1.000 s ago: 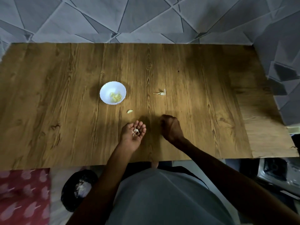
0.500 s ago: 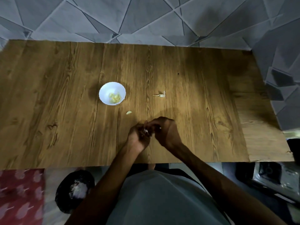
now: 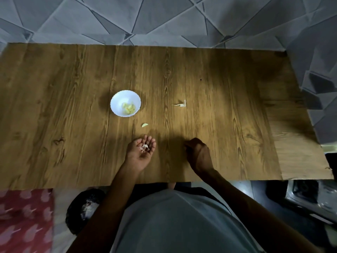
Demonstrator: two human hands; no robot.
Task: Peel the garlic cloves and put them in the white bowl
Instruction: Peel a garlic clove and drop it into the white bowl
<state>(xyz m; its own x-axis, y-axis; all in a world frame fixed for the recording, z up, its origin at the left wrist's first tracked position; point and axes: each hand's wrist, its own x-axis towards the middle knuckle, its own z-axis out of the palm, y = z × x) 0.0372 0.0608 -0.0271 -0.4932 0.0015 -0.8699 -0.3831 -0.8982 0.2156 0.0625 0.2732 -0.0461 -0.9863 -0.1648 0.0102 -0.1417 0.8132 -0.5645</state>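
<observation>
Head view, scanning L to R w/ the bowl as ref. Seeing white bowl [image 3: 117,102] sitting on wooden table [image 3: 228,110], already holding several pale peeled cloves [image 3: 129,107] in its right half. Spotting one loose clove [image 3: 144,125] lying just right of bowl and a bit nearer the body, not touching it; looking bare, but too small to be sure. Noting a skin scrap [image 3: 179,105] w/ a thin stem lying further right of bowl, well apart.

Judging handling: cloves prob. light, firm, smooth and a bit slippery once bare, so pinching across the fat middle btwn thumb and fingertip, not at the tapered tip. Skin prob. thin, dry, brittle, tearing off in flakes; starting at root end w/ a nail. Bowl prob. light too, so dropping cloves in, not pressing on rim.

Holding left hand [image 3: 141,150] nearer the body than bowl and slightly right of it, palm up, fingers loosely cupped, not closed; cradling whitish papery bits [image 3: 144,147] by the finger bases, either skins or a part-peeled clove, can't tell which. Holding right hand [image 3: 197,153] well right of bowl, about level w/ left hand, back of hand to camera, fingers curled under toward table; hiding the inside, so can't tell if gripping a clove or nothing. Leaving a clear gap btwn both hands.
</observation>
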